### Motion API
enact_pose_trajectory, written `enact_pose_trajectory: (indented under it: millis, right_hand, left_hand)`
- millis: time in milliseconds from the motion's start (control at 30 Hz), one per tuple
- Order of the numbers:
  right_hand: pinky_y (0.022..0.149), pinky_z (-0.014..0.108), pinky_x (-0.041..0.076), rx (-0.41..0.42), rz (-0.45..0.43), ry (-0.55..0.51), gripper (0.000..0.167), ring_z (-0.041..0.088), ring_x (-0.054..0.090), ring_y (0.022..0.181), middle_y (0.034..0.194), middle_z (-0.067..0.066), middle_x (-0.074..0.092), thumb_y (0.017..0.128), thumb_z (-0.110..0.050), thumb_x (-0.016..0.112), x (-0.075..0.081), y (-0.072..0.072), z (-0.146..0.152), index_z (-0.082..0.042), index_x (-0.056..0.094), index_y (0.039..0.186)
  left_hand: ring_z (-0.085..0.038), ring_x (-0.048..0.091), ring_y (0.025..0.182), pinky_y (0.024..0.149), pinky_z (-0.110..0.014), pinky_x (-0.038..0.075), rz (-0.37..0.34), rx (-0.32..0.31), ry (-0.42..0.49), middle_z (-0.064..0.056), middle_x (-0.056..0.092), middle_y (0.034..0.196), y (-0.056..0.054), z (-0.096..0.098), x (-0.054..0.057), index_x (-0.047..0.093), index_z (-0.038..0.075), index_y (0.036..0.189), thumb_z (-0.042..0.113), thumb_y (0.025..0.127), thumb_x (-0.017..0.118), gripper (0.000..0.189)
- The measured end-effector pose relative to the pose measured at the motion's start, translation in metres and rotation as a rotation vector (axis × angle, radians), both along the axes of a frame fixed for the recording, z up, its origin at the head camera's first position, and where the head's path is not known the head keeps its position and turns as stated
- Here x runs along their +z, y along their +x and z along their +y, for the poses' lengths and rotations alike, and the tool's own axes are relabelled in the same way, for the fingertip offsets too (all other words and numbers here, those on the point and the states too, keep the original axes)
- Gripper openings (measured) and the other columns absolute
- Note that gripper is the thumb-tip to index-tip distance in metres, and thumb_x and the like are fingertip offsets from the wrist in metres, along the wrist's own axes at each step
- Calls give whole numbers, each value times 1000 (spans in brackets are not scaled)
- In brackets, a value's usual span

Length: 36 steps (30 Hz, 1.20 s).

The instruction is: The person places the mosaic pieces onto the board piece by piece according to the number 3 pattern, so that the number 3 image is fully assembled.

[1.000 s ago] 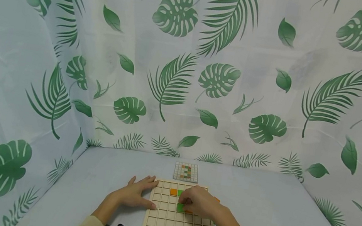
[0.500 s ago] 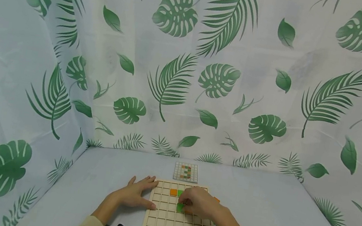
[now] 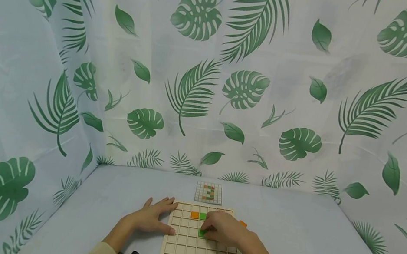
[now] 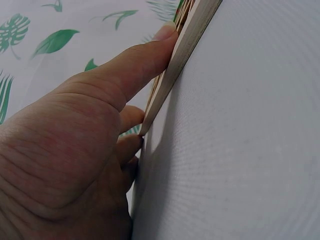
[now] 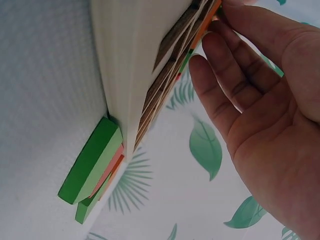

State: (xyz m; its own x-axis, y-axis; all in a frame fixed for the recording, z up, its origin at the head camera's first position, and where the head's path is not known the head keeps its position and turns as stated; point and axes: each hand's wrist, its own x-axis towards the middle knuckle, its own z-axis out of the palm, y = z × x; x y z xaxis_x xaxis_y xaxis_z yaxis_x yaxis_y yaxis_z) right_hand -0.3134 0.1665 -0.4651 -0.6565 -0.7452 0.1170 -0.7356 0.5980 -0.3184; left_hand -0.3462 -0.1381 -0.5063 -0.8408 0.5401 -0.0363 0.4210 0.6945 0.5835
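A light wooden grid board (image 3: pixel 185 251) lies in front of the person. The left hand (image 3: pixel 153 216) rests along its left side with fingers spread; in the left wrist view its thumb (image 4: pixel 145 62) lies against the board's edge (image 4: pixel 175 65). Over the middle of the board, the right hand (image 3: pixel 225 228) pinches a small green square tile (image 3: pixel 201 233) between thumb and fingers, low over the grid. An orange tile (image 3: pixel 195 215) and another green tile (image 3: pixel 203 216) sit side by side in an upper row. The right hand hides the cells beneath it.
Behind the board lies a small pattern card (image 3: pixel 209 193) printed with orange and green squares. Loose pieces, including a thick green one (image 5: pixel 90 160), lie beside the board's right edge. An orange piece (image 3: pixel 243 224) shows past the right hand. A leaf-print curtain surrounds the white table.
The right hand's fingertips have come down slightly onto the green tile, covering more of it. More of the upper green tile shows now. The left hand stays where it was.
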Motion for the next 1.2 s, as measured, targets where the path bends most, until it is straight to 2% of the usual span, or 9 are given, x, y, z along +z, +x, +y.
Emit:
enact_pose_trajectory:
  millis: [300, 400, 600, 700, 933, 1200]
  right_hand:
    - [67, 16, 46, 7, 5, 1, 14, 0, 51, 73, 89, -9, 68, 91, -8, 80, 0, 0, 0, -17, 83, 101]
    - [68, 17, 49, 6, -18, -10, 13, 0, 54, 76, 92, -9, 69, 92, -11, 79, -1, -2, 2, -16, 83, 104]
    - [76, 24, 57, -94, -84, -78, 20, 1, 63, 86, 106, -4, 76, 97, -21, 75, 5, -6, 14, -13, 81, 114]
    - [73, 25, 56, -127, -85, -108, 22, 3, 62, 84, 111, 1, 77, 97, -23, 75, 12, -9, 24, -13, 80, 116]
    - [70, 24, 55, -205, -64, -106, 30, 4, 61, 84, 105, -3, 74, 96, -28, 76, 22, -10, 49, -10, 78, 119]
    - [67, 23, 53, -261, -86, -108, 28, 7, 60, 85, 113, 7, 75, 94, -15, 78, 26, -11, 65, -7, 77, 120]
  left_hand:
    - [-35, 16, 162, 125, -70, -8, 0, 2, 4, -10, 28, 172, 1, 0, 1, 41, 15, 161, 60, 83, 80, 98]
    - [-35, 16, 162, 125, -71, -7, 3, -1, 5, -9, 28, 172, 0, -1, 0, 40, 15, 161, 60, 83, 80, 98]
    - [-34, 16, 162, 125, -71, -7, 7, -6, 1, -9, 28, 172, -1, -1, -1, 40, 16, 161, 61, 84, 79, 98]
    - [-34, 16, 162, 125, -71, -7, 7, -2, 3, -9, 28, 172, -1, -1, -1, 40, 16, 161, 61, 83, 79, 98]
    - [-34, 16, 162, 125, -71, -7, 3, -3, 7, -9, 28, 172, -1, -1, -1, 41, 16, 161, 61, 83, 79, 98]
    - [-35, 16, 162, 125, -71, -7, 6, -3, 11, -9, 28, 172, 0, -1, -1, 41, 16, 161, 61, 83, 80, 98]
